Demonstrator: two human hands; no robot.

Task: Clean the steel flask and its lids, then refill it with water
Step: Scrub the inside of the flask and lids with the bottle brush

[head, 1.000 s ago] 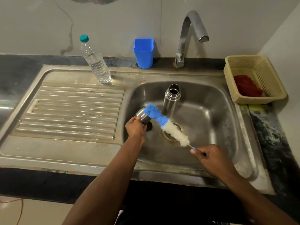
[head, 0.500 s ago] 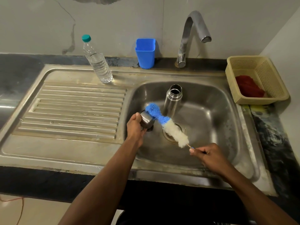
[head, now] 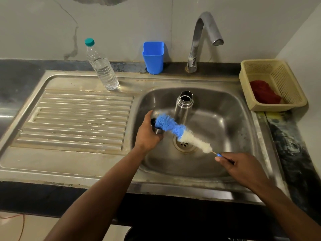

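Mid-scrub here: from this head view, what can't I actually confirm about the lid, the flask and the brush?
- Steel lid: mostly hidden by the left hand and the brush; its inside is unreadable.
- Flask: interior dark, so contents and cleanliness are unknown.
- Brush handle: the right hand covers it.
- A second lid: none visible.

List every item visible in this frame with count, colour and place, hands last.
steel flask: 1, silver, upright and open in the sink basin
lid: 1, steel, in the left hand
bottle brush: 1, blue and white, tip at the lid
sink: 1, steel, with drainboard on its left
tap: 1, chrome, behind the basin
water bottle: 1, clear with teal cap, on the sink's back edge
cup: 1, blue, by the wall
basket: 1, cream, right counter
cloth: 1, red, in the basket
left hand: grips the lid
right hand: pinches the brush handle
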